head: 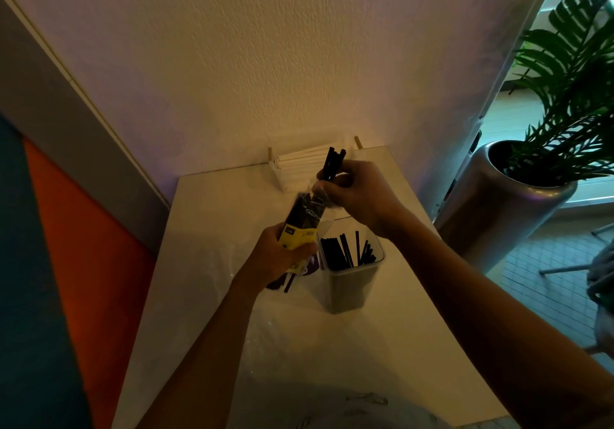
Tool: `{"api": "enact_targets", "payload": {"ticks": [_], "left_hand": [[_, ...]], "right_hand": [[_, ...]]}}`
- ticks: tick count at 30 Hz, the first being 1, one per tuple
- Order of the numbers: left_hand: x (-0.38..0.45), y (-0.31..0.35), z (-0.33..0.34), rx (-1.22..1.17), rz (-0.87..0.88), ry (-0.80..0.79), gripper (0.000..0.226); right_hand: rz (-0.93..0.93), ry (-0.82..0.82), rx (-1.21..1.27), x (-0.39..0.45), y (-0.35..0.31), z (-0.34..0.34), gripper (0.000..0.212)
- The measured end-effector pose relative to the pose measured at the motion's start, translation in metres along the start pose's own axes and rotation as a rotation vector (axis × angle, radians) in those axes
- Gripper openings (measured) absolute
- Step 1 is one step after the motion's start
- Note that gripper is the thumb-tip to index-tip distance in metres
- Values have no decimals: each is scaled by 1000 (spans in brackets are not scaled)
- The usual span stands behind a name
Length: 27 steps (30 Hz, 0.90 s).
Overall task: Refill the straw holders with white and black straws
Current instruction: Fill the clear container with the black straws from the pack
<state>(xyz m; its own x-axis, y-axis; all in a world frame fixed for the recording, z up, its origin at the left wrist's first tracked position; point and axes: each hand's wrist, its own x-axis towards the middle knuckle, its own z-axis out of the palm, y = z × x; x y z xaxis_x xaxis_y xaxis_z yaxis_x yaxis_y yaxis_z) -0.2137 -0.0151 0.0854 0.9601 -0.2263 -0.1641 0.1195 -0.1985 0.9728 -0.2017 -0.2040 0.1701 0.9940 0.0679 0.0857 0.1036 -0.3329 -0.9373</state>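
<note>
My left hand [280, 255] grips a clear plastic packet of black straws [304, 216] by its yellow-labelled lower end, tilted up to the right. At the packet's open top my right hand [355, 192] pinches a small bunch of black straws [334, 162] that stick up above my fingers. Just right of the packet stands a clear square holder [352, 282] partly filled with upright black straws. At the back of the white table [206, 262], white straws [299, 162] lie in a wooden-pegged holder against the wall.
A textured wall closes the back of the table. A silver planter [498, 209] with a green palm stands on the floor to the right. Clear plastic wrapping [275, 345] lies on the near part of the table. An orange and blue panel runs along the left.
</note>
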Motion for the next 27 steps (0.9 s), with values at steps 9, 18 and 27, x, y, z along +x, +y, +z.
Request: {"api": "enact_targets", "payload": {"ticks": [9,18,27], "left_hand": [[-2,-5,-1,-30,8,19,30],[-3,-6,-1,13,19,-1,31],[1,-12,-5,34,28,6,33]], "right_hand": [[-44,50,21,5,-13,-5,15],[-16,91,55,2,-8,1,22],[-99,195,2,4,-27,-10,9]]}}
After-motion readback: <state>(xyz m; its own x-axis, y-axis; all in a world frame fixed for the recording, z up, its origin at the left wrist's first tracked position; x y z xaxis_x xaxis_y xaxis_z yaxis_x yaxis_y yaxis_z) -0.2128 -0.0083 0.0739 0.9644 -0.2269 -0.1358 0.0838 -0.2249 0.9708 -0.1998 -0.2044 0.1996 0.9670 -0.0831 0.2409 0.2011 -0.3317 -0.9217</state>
